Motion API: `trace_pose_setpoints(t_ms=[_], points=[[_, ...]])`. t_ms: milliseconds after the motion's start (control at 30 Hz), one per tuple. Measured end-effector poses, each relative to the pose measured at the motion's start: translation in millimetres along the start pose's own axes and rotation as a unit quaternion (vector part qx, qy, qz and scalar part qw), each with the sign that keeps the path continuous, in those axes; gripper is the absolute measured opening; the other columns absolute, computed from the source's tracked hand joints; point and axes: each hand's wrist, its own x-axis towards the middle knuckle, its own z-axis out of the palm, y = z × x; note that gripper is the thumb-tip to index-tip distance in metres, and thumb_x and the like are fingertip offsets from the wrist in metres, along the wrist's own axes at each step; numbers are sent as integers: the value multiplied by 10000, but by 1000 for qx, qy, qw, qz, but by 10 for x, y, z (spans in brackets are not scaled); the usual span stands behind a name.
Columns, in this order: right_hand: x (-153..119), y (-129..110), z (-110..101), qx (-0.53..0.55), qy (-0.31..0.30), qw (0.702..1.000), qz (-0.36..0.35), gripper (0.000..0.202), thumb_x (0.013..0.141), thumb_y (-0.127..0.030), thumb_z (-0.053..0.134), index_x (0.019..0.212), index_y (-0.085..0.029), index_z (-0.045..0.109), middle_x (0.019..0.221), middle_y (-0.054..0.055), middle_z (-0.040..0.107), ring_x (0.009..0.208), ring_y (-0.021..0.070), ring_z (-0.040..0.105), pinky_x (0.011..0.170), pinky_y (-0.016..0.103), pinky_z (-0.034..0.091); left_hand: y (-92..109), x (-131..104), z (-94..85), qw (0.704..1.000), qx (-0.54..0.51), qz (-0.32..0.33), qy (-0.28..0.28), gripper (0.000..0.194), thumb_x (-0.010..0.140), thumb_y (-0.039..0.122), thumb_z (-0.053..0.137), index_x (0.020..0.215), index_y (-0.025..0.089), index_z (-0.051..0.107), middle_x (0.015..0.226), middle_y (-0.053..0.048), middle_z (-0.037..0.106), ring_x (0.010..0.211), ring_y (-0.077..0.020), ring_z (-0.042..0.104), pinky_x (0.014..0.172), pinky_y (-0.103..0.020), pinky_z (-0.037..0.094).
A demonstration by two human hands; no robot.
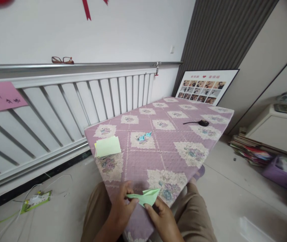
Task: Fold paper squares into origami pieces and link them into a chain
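Observation:
A folded piece of light green paper [147, 197] is held between both hands above the near end of the cloth-covered table. My left hand [123, 205] pinches its left tip, with the fingertips slightly blurred. On the other side, my right hand [161, 215] grips the lower right part, thumb in front. Two small folded blue paper pieces [142, 137] lie side by side on the cloth farther away. A stack of light green and yellow paper sheets [108, 146] rests at the table's left edge.
The table [143, 161] wears a purple floral cloth. A black corded object [203, 123] lies at its far right. A white radiator [103, 97] borders the left side, with glasses [62, 60] on the pipe above. A photo board [205, 86] leans behind.

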Motion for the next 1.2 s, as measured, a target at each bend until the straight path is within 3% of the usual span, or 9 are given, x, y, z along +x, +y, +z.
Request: trace_pose_setpoints(t_ms=[100, 200, 267, 400, 600, 733, 933, 1100, 1200], points=[[-13, -95, 0, 73, 54, 996, 5, 318, 808, -416, 583, 1006, -203, 709, 1030, 110, 715, 950, 256, 652, 878, 364, 497, 72, -51, -56, 986, -148, -50, 49, 543, 730, 275, 591, 1251, 233, 442, 990, -32, 585, 813, -160, 565, 753, -281, 461], [-13, -187, 28, 97, 87, 991, 5, 300, 786, -411, 615, 979, -207, 718, 988, 97, 726, 910, 249, 669, 853, 342, 515, 75, -126, -5, 968, -232, -95, -19, 479, 696, 302, 657, 1154, 211, 549, 940, -32, 619, 806, -169, 568, 735, -273, 449], [-17, -230, 56, 107, 87, 990, -8, 273, 795, -397, 608, 966, -214, 718, 964, 86, 729, 892, 236, 673, 829, 318, 525, 28, -168, 82, 959, -253, -94, -81, 369, 700, 337, 676, 1031, 182, 624, 802, -11, 623, 713, -148, 547, 683, -258, 435], [-46, -268, 101, 78, 79, 993, -38, 228, 827, -379, 571, 916, -224, 713, 911, 70, 727, 823, 208, 672, 785, 289, 532, -62, -200, 255, 946, -296, -115, -71, 371, 662, 506, 714, 706, 145, 640, 532, 39, 506, 503, -90, 426, 511, -216, 346], [-85, -267, 104, -16, 37, 995, -88, 205, 868, -304, 500, 894, -223, 686, 880, 70, 702, 825, 193, 651, 773, 279, 519, 114, -222, 248, 911, -375, -162, -55, 402, 610, 519, 755, 695, 153, 610, 532, 38, 527, 499, -86, 432, 492, -211, 324], [-53, -177, -12, -60, -5, 993, -100, 204, 848, -229, 464, 854, -210, 666, 845, 67, 687, 809, 196, 641, 757, 292, 514, 198, -207, 108, 929, -332, -154, -57, 314, 650, 453, 707, 655, 154, 608, 556, 13, 566, 526, -105, 464, 538, -235, 362], [1, -185, -348, -35, 60, 997, -20, 210, 867, -360, 502, 915, -212, 643, 822, 40, 673, 744, 174, 641, 656, 244, 507, 143, -175, -71, 967, -208, -142, -47, 194, 692, 315, 640, 847, 199, 654, 674, 10, 651, 640, -150, 549, 639, -262, 418], [-4, -393, -391, -62, 24, 995, -78, 157, 850, -285, 538, 957, -225, 637, 887, 41, 647, 855, 183, 614, 767, 273, 481, 99, -168, -106, 985, -119, -84, -90, 132, 677, 224, 632, 805, 195, 649, 789, -2, 670, 744, -167, 578, 667, -252, 423], [-7, -452, -338, -94, -42, 991, -88, 166, 838, -202, 526, 959, -226, 637, 891, 43, 639, 861, 186, 599, 773, 291, 465, 121, -171, -123, 989, -99, -45, -98, 143, 691, 214, 609, 823, 183, 653, 874, -28, 680, 810, -183, 594, 725, -264, 435]])
